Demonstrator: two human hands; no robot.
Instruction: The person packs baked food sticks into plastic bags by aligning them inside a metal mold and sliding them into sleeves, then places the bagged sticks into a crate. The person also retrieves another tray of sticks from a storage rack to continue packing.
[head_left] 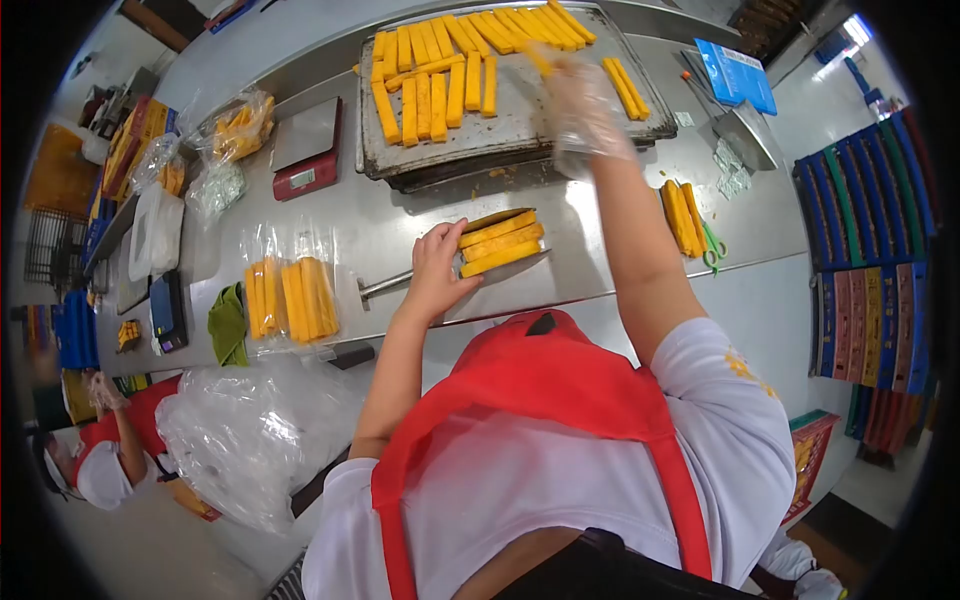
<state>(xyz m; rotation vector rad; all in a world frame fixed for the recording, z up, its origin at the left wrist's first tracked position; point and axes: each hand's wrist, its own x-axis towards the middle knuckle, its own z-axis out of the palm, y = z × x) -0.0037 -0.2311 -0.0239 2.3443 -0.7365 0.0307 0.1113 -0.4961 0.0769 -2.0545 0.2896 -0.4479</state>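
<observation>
- The left hand [438,268] is bare and curved in a clasp, its thumb [467,287] set apart on the side nearer the body, the fingers bent on the far side.
- The left forearm [400,350] runs back from that hand, bare to near the elbow.
- The right hand [580,100], in a clear glove [590,125], reaches farther out than the left; its fingertips are blurred, seemingly pinched together.
- Behind it, the right forearm [632,225] stretches long, bare above the glove.

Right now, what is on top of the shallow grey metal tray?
Yellow rectangular sticks lie on the tray, mostly in rows. The plastic-gloved right hand hides whatever is beneath it.
</observation>
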